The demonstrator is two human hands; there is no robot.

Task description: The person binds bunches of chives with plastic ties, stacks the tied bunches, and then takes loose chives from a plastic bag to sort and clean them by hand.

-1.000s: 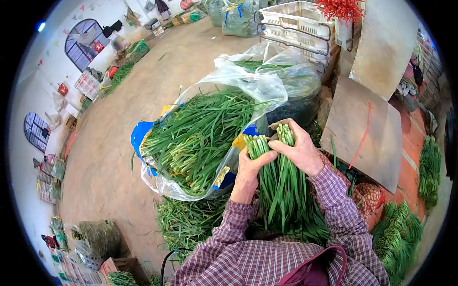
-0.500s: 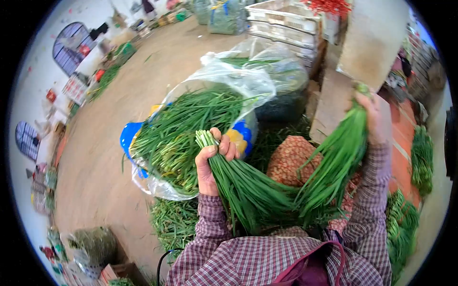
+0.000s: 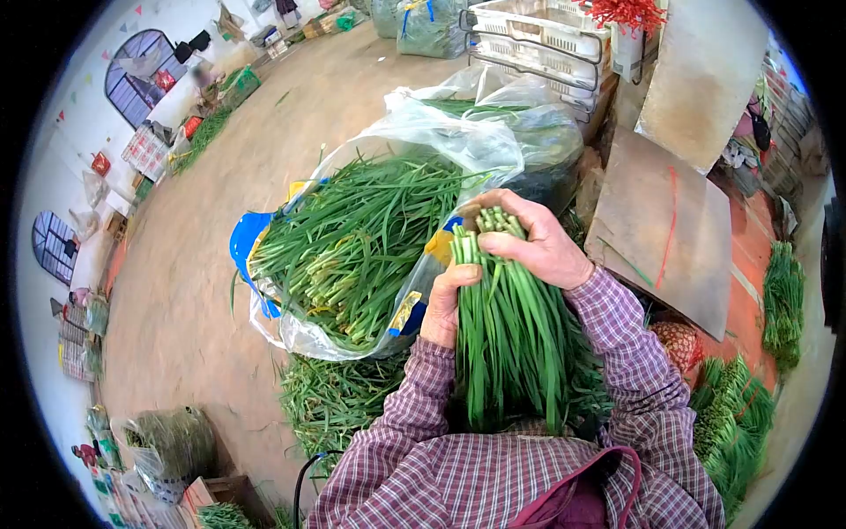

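A bunch of garlic chives [image 3: 511, 335] is between my two hands in front of my chest, pale cut ends up and long leaves hanging down. My left hand [image 3: 448, 301] grips its left side, thumb just below the cut ends. My right hand [image 3: 542, 242] curls over the top and right side, thumb across the stems. Left of the bunch, an open clear plastic bag [image 3: 515, 145] with blue and yellow print holds a heap of loose chives [image 3: 361, 229]. Loose leaves [image 3: 339, 401] lie on the floor below that bag.
White plastic crates [image 3: 538, 44] are stacked at the back. A board [image 3: 661, 229] leans at the right, near a red mesh sack [image 3: 677, 344]. Tied green bunches [image 3: 736, 423] lie on the right. A stuffed bag [image 3: 176, 454] stands at lower left.
My right hand has come down and left from the far right, bringing its chives together with those in my left hand. My left hand has moved right. The two portions now form one bunch.
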